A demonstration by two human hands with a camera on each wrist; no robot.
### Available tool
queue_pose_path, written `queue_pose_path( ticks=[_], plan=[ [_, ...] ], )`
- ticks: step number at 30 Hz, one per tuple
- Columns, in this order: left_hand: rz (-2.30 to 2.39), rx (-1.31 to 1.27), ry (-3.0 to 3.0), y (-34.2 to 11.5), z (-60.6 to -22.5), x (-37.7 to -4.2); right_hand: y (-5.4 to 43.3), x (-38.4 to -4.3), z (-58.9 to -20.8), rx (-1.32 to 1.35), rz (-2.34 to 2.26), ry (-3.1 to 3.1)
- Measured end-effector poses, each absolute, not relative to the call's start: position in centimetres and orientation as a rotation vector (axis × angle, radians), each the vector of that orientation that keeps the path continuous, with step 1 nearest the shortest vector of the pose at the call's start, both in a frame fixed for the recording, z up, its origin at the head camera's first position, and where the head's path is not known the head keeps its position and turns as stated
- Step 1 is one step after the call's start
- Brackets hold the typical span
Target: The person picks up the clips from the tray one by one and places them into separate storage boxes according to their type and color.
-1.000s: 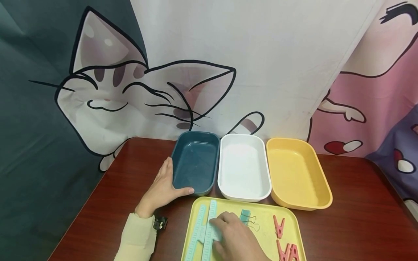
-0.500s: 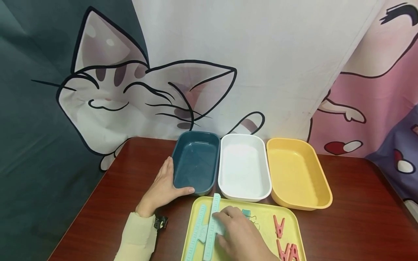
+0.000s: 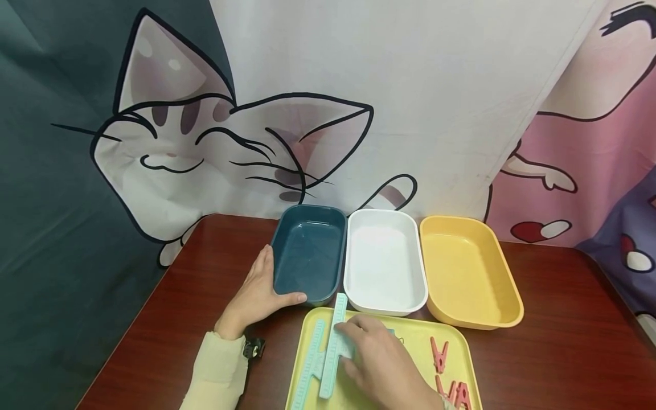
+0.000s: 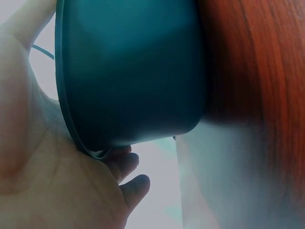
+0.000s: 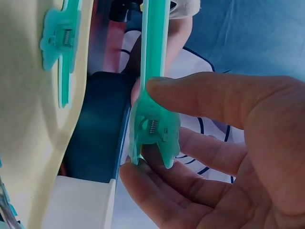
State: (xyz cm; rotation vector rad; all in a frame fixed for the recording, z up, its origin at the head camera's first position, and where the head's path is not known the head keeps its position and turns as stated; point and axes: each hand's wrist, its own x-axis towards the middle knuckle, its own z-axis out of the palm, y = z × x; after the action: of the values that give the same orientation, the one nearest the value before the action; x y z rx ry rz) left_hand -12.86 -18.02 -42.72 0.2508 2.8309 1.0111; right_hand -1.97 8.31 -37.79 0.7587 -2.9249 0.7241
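My right hand (image 3: 376,361) pinches a long mint-green bag clip (image 3: 333,347) above the yellow tray (image 3: 417,333). In the right wrist view, the thumb presses one side of the clip's spring grip (image 5: 155,126), with fingers at the other side. A second mint-green bag clip (image 3: 310,364) lies on the tray's left part. My left hand (image 3: 253,299) rests against the dark blue bin (image 3: 307,256), fingers along its left side and thumb on the near rim. Its palm touches the bin's rim in the left wrist view. My right hand mostly hides the teal binder clips (image 5: 7,205).
A white bin (image 3: 385,262) and a yellow bin (image 3: 468,273) stand right of the blue one. Several pink clothespins (image 3: 439,354) lie on the tray's right side. Behind the brown table (image 3: 169,330) hangs a curtain (image 3: 435,85) with cartoon cats.
My right hand has lifted the bag clip and moved it forward, so its far end passes over the tray's far rim toward the blue bin. My left hand stays at the bin.
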Motion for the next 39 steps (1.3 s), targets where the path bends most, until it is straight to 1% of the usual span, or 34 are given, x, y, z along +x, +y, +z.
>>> queue_pose_path(
  ticks=[16, 39],
  plan=[
    [1.015, 0.236, 2.812, -18.0, -42.7, -12.8, 8.2, -3.4, -37.9, 0.744, 0.763, -2.810],
    [1.031, 0.250, 2.807, -18.0, -42.6, -12.9, 7.5, -5.5, -39.1, 0.704, 0.788, -2.713]
  ],
)
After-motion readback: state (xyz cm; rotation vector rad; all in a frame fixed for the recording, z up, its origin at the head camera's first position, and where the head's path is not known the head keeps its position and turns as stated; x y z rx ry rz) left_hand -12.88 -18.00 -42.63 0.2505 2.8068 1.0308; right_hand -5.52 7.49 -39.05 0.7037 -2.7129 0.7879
